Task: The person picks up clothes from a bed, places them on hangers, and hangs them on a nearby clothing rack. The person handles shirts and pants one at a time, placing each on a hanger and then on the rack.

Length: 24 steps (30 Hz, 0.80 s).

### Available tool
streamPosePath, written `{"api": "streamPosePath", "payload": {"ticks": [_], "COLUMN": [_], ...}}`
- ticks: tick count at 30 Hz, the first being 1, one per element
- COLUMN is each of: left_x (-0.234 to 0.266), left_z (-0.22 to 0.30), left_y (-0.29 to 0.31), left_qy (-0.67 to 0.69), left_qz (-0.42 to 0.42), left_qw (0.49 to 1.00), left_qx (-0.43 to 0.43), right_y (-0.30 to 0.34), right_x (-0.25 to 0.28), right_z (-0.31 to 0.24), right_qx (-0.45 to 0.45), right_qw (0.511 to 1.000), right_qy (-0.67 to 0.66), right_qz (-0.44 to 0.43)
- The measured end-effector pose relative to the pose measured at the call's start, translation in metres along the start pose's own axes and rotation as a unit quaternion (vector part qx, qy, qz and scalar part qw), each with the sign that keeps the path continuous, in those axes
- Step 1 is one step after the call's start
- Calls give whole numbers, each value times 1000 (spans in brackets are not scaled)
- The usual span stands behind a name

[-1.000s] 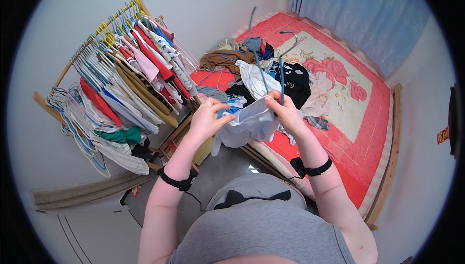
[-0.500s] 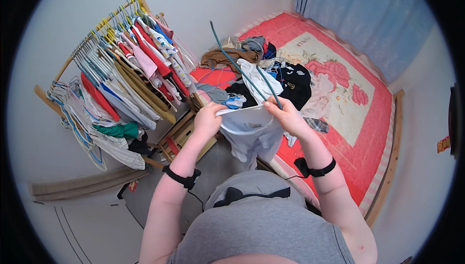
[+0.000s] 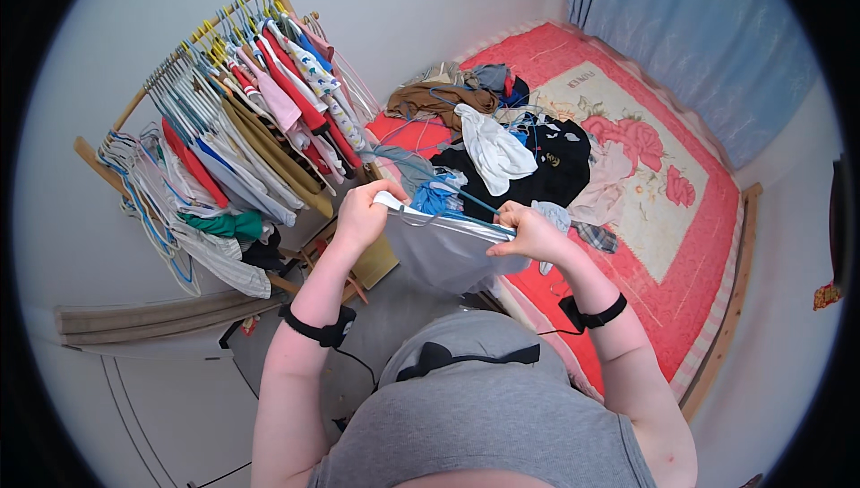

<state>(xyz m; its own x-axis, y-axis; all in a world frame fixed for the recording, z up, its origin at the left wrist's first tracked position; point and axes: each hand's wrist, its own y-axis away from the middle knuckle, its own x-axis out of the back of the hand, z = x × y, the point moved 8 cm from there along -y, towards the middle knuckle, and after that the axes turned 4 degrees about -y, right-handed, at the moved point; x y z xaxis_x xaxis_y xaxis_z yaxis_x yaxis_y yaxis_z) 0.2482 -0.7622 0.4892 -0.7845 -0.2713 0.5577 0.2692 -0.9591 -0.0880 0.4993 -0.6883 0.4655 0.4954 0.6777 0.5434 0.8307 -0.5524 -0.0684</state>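
A white garment [image 3: 452,259] hangs stretched between my hands in front of my body. My left hand [image 3: 365,216] pinches its upper edge at the left end. My right hand [image 3: 530,235] is closed on the other end of that edge and on a teal hanger [image 3: 475,202]. Part of the hanger lies along the garment's opening; the rest of it is hidden by cloth and fingers. Beyond my hands, a white piece of clothing [image 3: 491,149] and a black one [image 3: 560,158] lie on the bed, with blue cloth [image 3: 433,198] close behind the held garment.
On the left stands a wooden rack [image 3: 128,114] crowded with clothes on hangers. The bed [image 3: 627,286] has a red floral cover, with a heap of brown clothing [image 3: 439,101] and loose hangers at its far left. A blue curtain [image 3: 699,49] hangs behind it.
The teal hanger, upright above the garment before, has tipped down into its opening. My left hand has moved left and slightly up, my right hand down, and the garment's edge is pulled wider.
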Motion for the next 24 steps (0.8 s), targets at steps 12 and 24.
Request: {"api": "streamPosePath", "payload": {"ticks": [12, 24], "left_x": [-23, -21], "left_z": [26, 60], "left_y": [17, 22], "left_qy": [119, 361], "left_qz": [-183, -175], "left_qw": [976, 912], "left_qx": [15, 89], "right_y": [-6, -3], "right_x": [23, -11], "right_z": [46, 105], "right_qx": [-37, -195], "right_qw": [981, 910], "right_qy": [29, -339], "right_qz": [191, 135]}}
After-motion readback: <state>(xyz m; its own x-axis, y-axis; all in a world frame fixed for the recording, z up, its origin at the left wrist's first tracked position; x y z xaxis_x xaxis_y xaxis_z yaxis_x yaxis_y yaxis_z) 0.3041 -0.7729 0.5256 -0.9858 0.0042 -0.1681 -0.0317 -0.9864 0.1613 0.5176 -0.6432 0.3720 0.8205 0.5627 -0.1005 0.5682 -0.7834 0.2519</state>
